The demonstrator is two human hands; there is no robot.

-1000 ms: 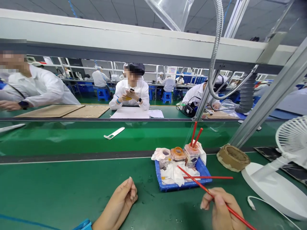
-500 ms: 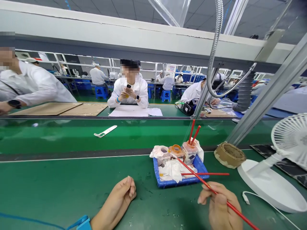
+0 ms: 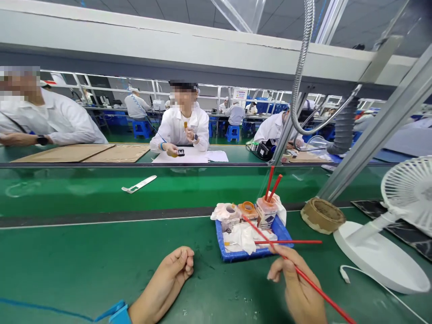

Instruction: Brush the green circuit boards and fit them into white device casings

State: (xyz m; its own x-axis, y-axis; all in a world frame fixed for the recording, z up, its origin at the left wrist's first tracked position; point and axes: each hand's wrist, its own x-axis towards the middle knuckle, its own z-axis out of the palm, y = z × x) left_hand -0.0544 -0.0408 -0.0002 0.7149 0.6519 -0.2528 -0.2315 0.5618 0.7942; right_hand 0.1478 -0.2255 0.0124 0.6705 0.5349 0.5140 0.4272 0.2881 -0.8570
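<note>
My right hand (image 3: 300,281) is closed around a thin red-handled brush (image 3: 262,234). The brush slants up and left, its far end at the small open orange-rimmed jar (image 3: 248,208); the bristles are hard to make out. That jar stands in a blue tray (image 3: 241,258) between a tissue-wrapped jar (image 3: 230,218) and a labelled bottle (image 3: 266,215) with two red sticks in it. Crumpled tissue (image 3: 243,237) lies in the tray, and a second red brush (image 3: 297,242) rests across it. My left hand (image 3: 175,270), curled shut with nothing showing in it, rests on the green table.
Behind the tray runs a green conveyor belt (image 3: 84,189) carrying a flat white part (image 3: 139,184). To the right stand a tape roll (image 3: 323,216), a white fan (image 3: 381,256) and its cable. A blue wrist strap (image 3: 119,313) is on my left arm. Co-workers sit across.
My right hand has moved slightly left and up with the brush. The white part on the belt has shifted left. The co-worker opposite has lowered one hand holding a small dark object.
</note>
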